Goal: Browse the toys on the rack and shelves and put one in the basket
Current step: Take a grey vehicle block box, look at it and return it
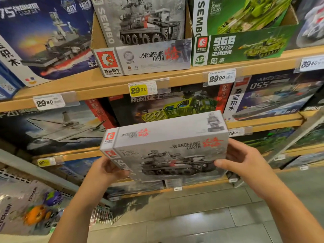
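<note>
Gripping a grey Wandering Earth box (168, 148) by both ends: left hand (109, 168) at 9 o'clock, thumb on front; right hand (240, 159) at 3 o'clock, thumb on front. Box held in air before wooden shelves (105, 85). Same-title display carton (142, 57) at 12 o'clock above; yellow price tag (138, 90) between them.

Bare forearms, seemingly sleeveless; ringless hands (112, 170).
</note>
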